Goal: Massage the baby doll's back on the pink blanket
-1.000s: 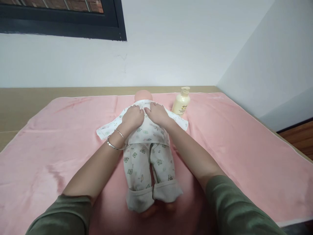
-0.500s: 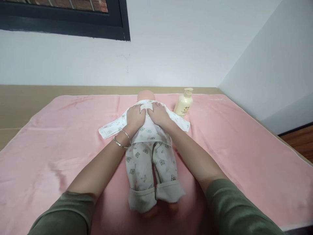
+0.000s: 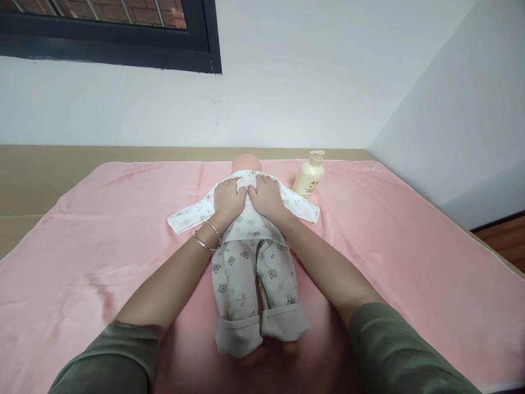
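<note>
A baby doll [image 3: 246, 163] lies stretched out with its bald head away from me, dressed in a white printed top [image 3: 250, 225] and matching trousers [image 3: 240, 279] with turned-up cuffs. Its feet, in shadow, poke out at the near end. Flat on the left side of its upper torso rests my left hand [image 3: 228, 201], a silver bangle [image 3: 203, 246] round the wrist. My right hand [image 3: 266, 198] lies flat on the other side. Both thumbs point inward near the midline, and the fingers are stretched toward the shoulders. Whether the doll lies face down I cannot tell.
A pale yellow pump bottle [image 3: 308, 178] stands just beyond the doll's right sleeve. Beneath everything spreads a pink mat [image 3: 410, 246] on a wooden surface [image 3: 41, 175]. A white wall [image 3: 287, 82] with a dark-framed window [image 3: 200, 38] closes off the back.
The camera view has shifted very slightly, so the scene sits a little lower. Both hands stay flat on the doll's torso, with hardly any visible movement.
</note>
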The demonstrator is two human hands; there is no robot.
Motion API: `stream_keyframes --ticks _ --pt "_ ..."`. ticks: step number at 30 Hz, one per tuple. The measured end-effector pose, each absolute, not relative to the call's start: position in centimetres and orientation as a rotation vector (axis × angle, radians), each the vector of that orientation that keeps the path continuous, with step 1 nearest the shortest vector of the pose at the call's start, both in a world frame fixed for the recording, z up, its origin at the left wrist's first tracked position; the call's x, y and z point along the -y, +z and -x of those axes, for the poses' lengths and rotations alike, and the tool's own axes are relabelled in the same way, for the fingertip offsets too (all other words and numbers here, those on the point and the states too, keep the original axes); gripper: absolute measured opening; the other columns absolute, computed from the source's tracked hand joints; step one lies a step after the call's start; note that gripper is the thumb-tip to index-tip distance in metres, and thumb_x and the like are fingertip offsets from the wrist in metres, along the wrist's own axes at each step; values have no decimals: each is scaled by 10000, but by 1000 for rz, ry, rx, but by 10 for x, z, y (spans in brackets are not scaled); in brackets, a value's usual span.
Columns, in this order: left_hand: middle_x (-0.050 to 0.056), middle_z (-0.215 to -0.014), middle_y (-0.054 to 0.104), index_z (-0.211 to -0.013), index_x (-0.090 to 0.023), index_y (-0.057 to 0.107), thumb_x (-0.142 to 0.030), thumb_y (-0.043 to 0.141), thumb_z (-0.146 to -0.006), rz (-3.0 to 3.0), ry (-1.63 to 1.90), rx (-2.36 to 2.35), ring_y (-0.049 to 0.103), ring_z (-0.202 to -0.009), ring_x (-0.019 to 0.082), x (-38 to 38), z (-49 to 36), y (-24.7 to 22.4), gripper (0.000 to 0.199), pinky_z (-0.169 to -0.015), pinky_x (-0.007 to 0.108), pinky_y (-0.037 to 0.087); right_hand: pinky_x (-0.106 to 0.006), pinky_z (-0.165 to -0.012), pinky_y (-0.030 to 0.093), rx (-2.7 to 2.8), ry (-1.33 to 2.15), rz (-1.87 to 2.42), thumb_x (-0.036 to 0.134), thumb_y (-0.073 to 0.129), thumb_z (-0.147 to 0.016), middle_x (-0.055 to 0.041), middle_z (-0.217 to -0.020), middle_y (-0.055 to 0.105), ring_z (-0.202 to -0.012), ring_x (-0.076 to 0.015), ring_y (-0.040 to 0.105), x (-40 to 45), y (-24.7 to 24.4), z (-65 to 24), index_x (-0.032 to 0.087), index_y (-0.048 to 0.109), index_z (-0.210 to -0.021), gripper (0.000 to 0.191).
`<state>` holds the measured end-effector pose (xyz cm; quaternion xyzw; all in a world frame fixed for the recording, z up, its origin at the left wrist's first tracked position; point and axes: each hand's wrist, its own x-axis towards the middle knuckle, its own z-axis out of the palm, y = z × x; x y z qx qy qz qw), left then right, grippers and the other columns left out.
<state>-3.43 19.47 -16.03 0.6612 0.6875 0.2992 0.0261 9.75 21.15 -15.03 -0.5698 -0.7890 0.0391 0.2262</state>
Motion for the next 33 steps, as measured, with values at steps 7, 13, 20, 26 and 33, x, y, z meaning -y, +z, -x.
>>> stream_keyframes --ticks 7,13,20,26,33 --pt "157 -1285 721 -1206 -148 690 -279 345 -937 -2009 1044 -2006 630 -1223 316 -193 39 -162 457 -1102 446 449 -543 -1236 256 2228 168 1557 360 320 -1036 -217 -1519 550 -1412 -350 458 -205 -143 -100 27 494 -1462 568" --pt "146 -1312 706 -1221 -129 688 -203 334 -895 -1976 1162 -1961 608 -1249 280 -192 40 -166 487 -1141 406 431 -534 -1220 294 2348 110 1609 283 301 -1029 -263 -1572 466 -1443 -382 419 -187 -127 -99 -26 405 -1515 585" --pt "135 -1259 724 -1220 -126 700 -203 350 -903 -1944 1262 -1941 607 -1225 287 -190 39 -168 478 -1134 420 436 -537 -1128 422 2428 207 1714 101 406 -901 -258 -1515 518 -1381 -409 503 -191 -96 -120 30 368 -1559 663" --pt "130 -1238 725 -1187 -152 702 -227 324 -961 -1959 1274 -1963 614 -1188 281 -189 39 -167 448 -1103 416 449 -550 -1255 321 2202 124 1455 145 294 -960 -150 -1668 364 -1558 -322 318 -183 -83 -118 96 346 -1589 633" --pt "137 -1181 729 -1106 -160 707 -237 314 -957 -1962 1260 -1971 623 -1146 280 -188 38 -165 428 -1085 422 454 -499 -1297 236 2311 117 1408 253 317 -1030 -238 -1626 413 -1555 -323 332 -180 -130 -89 2 449 -1515 562"
